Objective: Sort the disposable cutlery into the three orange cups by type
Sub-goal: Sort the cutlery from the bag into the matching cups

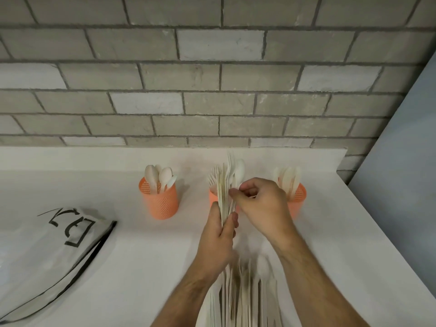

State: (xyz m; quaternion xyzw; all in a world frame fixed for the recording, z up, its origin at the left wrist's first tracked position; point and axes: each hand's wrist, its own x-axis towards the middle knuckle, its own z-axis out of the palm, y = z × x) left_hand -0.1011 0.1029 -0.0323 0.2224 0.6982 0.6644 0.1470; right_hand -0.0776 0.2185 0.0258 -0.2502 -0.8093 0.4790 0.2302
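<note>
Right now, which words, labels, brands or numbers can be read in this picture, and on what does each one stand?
Bag: black angular marks like brackets, seen upside down; they do not read as any word or number.
Orange cups: no text shows.
Cutlery in the left hand and right hand: no print shows.
Wall and counter: no signs.
So nothing here can be quoted.
</note>
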